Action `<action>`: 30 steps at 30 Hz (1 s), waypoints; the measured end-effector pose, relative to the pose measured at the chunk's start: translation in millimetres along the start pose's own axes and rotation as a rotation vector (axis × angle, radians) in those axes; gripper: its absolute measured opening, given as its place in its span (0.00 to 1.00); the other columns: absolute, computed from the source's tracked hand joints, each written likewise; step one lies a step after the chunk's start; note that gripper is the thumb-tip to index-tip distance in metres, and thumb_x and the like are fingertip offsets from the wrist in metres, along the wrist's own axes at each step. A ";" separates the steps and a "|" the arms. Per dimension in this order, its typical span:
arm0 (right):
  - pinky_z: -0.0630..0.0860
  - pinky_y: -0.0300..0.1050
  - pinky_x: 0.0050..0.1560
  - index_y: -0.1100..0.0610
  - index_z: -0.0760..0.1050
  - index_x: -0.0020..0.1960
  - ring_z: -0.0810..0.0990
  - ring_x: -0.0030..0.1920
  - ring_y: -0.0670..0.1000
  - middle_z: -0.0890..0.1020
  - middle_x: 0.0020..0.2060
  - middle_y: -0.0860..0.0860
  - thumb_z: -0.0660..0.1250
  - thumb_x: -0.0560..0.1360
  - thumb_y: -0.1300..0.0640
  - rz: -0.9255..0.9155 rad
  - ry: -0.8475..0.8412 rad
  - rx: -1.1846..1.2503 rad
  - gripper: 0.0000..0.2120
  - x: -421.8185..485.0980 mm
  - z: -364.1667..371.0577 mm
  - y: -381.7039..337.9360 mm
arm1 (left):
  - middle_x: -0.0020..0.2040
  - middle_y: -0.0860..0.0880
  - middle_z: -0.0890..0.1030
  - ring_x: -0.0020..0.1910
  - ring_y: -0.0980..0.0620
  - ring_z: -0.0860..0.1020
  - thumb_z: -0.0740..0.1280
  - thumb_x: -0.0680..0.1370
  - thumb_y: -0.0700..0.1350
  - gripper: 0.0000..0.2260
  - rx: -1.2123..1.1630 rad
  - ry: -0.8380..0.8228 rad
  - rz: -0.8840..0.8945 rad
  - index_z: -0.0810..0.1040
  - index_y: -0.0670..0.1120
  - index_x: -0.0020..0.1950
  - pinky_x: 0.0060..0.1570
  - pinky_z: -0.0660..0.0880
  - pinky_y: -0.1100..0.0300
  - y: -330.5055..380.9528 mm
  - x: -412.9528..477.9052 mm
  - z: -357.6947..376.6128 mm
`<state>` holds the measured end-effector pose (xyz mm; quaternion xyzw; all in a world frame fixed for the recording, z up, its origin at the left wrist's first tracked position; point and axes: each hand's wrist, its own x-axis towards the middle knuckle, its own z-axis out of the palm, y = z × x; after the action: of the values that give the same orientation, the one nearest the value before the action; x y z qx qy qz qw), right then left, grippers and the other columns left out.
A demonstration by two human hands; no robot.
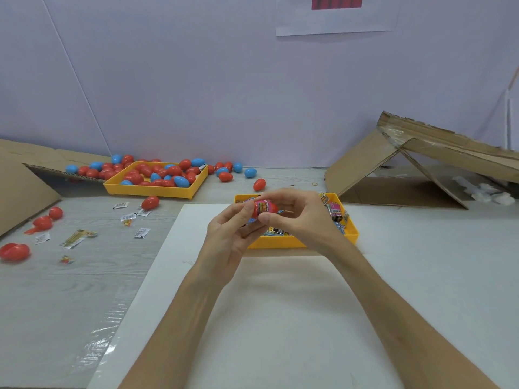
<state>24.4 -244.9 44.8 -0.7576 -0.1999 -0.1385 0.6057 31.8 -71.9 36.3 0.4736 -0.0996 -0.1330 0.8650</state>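
A red plastic egg [264, 209] with a printed wrapper or label on it is held between both hands above the near yellow tray [283, 242]. My left hand [230, 234] grips it from the left with curled fingers. My right hand [297, 217] pinches it from the right, thumb on its lower side. The near tray holds several small printed packets [335, 213], partly hidden by my hands.
A second yellow tray [157, 189] at the back left is full of red and blue eggs, with more loose around it. Small packets and red egg halves [14, 251] lie on the left. Cardboard boxes stand at the left [16, 189] and the right [407, 169]. A white sheet [280, 318] lies under my arms.
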 end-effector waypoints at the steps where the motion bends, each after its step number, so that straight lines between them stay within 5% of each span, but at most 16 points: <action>1: 0.82 0.49 0.55 0.54 0.83 0.58 0.85 0.54 0.52 0.87 0.50 0.50 0.77 0.73 0.58 0.001 -0.011 0.006 0.14 0.0 -0.2 0.2 | 0.55 0.39 0.85 0.55 0.43 0.84 0.71 0.74 0.48 0.17 0.007 0.003 -0.002 0.81 0.40 0.58 0.51 0.82 0.56 -0.6 0.2 -0.2; 8: 0.82 0.51 0.55 0.53 0.84 0.57 0.85 0.53 0.50 0.86 0.50 0.48 0.78 0.72 0.56 0.002 0.005 -0.060 0.13 0.4 -2.2 1.3 | 0.59 0.39 0.83 0.57 0.42 0.83 0.71 0.74 0.47 0.21 0.021 0.002 -0.013 0.79 0.41 0.65 0.58 0.81 0.52 -3.9 1.1 0.1; 18: 0.83 0.48 0.52 0.49 0.83 0.55 0.85 0.51 0.49 0.86 0.47 0.46 0.79 0.70 0.55 -0.007 0.000 -0.122 0.14 1.0 1.4 4.3 | 0.49 0.40 0.85 0.48 0.43 0.85 0.73 0.71 0.52 0.15 0.164 0.126 0.047 0.80 0.41 0.46 0.49 0.83 0.55 -4.0 -0.6 4.7; 24: 0.82 0.45 0.48 0.55 0.80 0.55 0.86 0.50 0.57 0.86 0.49 0.55 0.74 0.73 0.58 0.160 0.210 0.589 0.11 11.6 -12.5 -7.5 | 0.41 0.46 0.82 0.37 0.45 0.84 0.68 0.79 0.51 0.11 0.172 0.255 0.112 0.81 0.44 0.44 0.40 0.83 0.56 1.9 2.9 -1.8; 30: 0.82 0.41 0.46 0.65 0.71 0.71 0.86 0.47 0.53 0.85 0.50 0.58 0.66 0.81 0.59 0.467 0.229 0.691 0.20 49.4 -53.2 -11.8 | 0.39 0.46 0.81 0.36 0.45 0.84 0.63 0.83 0.49 0.13 0.210 0.264 0.106 0.80 0.43 0.45 0.38 0.82 0.57 0.4 5.4 -6.3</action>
<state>64.1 -287.8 89.4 -0.5149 0.0107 -0.0060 0.8572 38.9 -68.5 33.5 0.5687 -0.0235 -0.0126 0.8221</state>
